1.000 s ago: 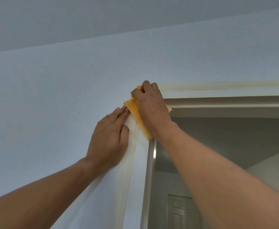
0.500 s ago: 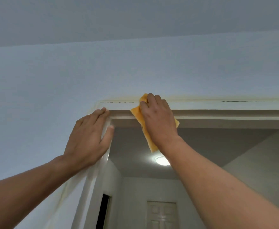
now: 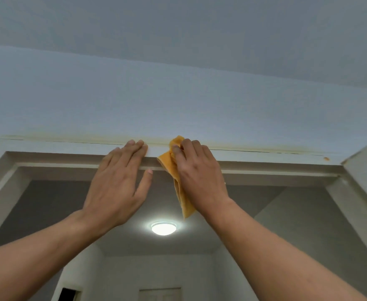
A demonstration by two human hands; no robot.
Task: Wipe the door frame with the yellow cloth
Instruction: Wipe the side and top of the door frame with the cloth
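Head cam is looking up at the top of a doorway, both arms reaching overhead. The right hand (image 3: 196,174) has the yellow cloth (image 3: 178,181) and is pressing it against the top rail of the door frame (image 3: 69,146), roughly mid-span. The grip there is grasping the cloth: fingers curled over the upper end where it bunches at the frame's top edge, while the rest of the cloth hangs down under the palm and dangles into the opening. So the cloth sits on the face of the top trim, just right of centre, with its loose tail below the rail.

The left hand (image 3: 118,185) is right beside it, not touching the cloth. Its grip is released, fingers straight and laid flat against the trim, fingertips up near the top edge and the thumb sticking out toward the cloth side. There's a small gap of bare trim between the two hands.

Along the seam where the frame meets the wall (image 3: 178,101) there's a yellowish stain line running most of the width, plus a thin dark crack. A small orange spot sits on the trim far to the right. Through the doorway a round ceiling light (image 3: 163,228) is on, almost directly below the cloth's tail, and a white panelled door (image 3: 159,294) shows at the far end.
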